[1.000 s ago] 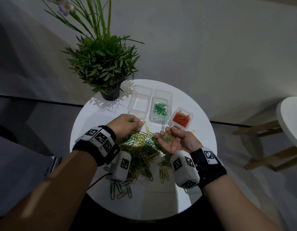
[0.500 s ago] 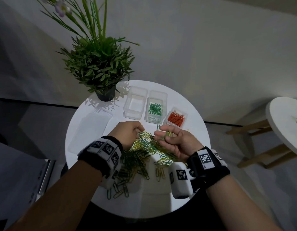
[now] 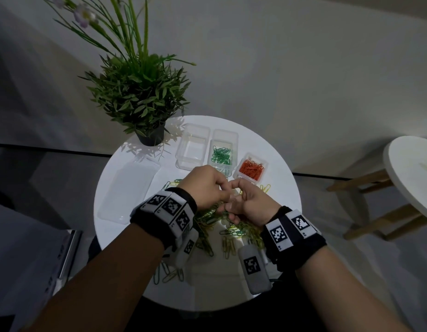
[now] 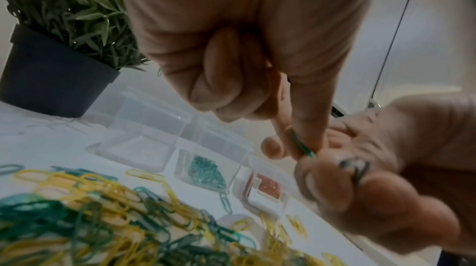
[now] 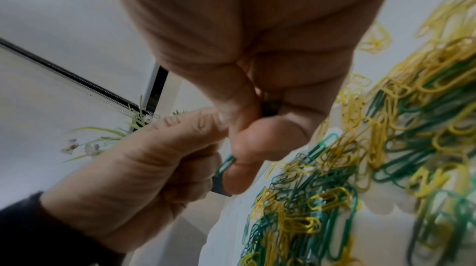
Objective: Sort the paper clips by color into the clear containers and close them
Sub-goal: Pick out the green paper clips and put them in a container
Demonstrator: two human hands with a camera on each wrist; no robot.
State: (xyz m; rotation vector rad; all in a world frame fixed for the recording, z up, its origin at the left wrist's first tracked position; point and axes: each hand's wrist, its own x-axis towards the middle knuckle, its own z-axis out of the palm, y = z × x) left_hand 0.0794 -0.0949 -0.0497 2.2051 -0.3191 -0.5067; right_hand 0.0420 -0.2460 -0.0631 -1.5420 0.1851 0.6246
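From the head view, a round white bench [image 3: 275,188] carries three clear containers in a row at its far side. The left container [image 3: 192,147] holds nothing visible. The middle container [image 3: 224,149] holds green paper clips [image 3: 221,155]. The smaller right container [image 3: 251,167] holds orange paper clips [image 3: 251,168]. A flat clear lid [image 3: 128,190] lies on the bench's left part. A potted plant [image 3: 140,97] stands behind it. A mixed pile of green and yellow clips [image 3: 207,224] lies beneath both hands. Each wrist wears a black band with square black-and-white coded markers; small characters beside them are too small to read. The left hand [image 3: 205,188] and right hand [image 3: 251,202] meet fingertip to fingertip above the pile.

From the left wrist view, the left hand's [image 4: 244,46] grip is nearly closed: thumb and forefinger pinch one green clip [image 4: 302,146], other fingers curled. The right hand [image 4: 373,168] curls its fingers round further green clips [image 4: 356,168].

From the right wrist view, the right hand's [image 5: 257,67] grip is tight, thumb pressed to fingers on the green clip [image 5: 225,165], whose other end sits in the left hand [image 5: 144,168]. The pile [image 5: 373,168] lies on the bench, lower right.
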